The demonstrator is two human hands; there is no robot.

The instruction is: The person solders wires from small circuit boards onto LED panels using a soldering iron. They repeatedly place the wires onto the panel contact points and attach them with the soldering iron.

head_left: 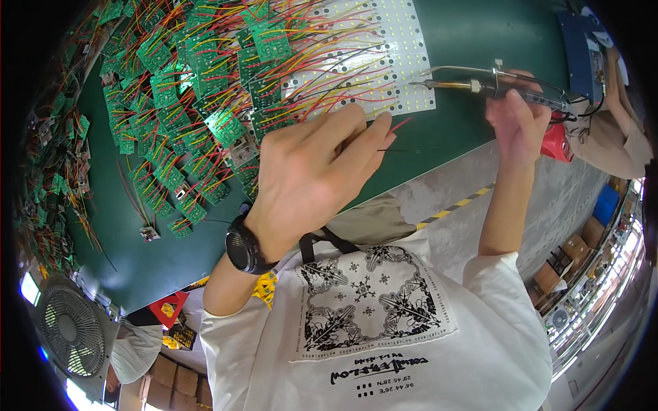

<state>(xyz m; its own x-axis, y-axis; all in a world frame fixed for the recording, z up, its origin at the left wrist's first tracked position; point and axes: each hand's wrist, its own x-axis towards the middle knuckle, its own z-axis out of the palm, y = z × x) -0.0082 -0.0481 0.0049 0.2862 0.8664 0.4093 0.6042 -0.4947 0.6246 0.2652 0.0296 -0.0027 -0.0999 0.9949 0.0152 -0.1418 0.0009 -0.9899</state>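
Observation:
My left hand (319, 161), with a black watch (244, 248) on its wrist, is closed in a pinch. A red wire (401, 125) and a dark wire (404, 151) stick out past its fingertips. My right hand (517, 116) grips a soldering iron (449, 85) with a thin metal feed tube (459, 68) above its barrel. The iron's tip lies over the near right part of a white panel (419, 51) dotted with small yellowish pads; contact I cannot tell. Red, yellow and black wires run from that panel to green circuit boards (271, 41) on its left.
Many more wired boards (164, 89) cover the left of the green table (473, 34). A blue machine (581, 58) stands at the far right. Beside it sits another person (606, 140), near a red object (556, 144). A grey fan (72, 329) is at the lower left.

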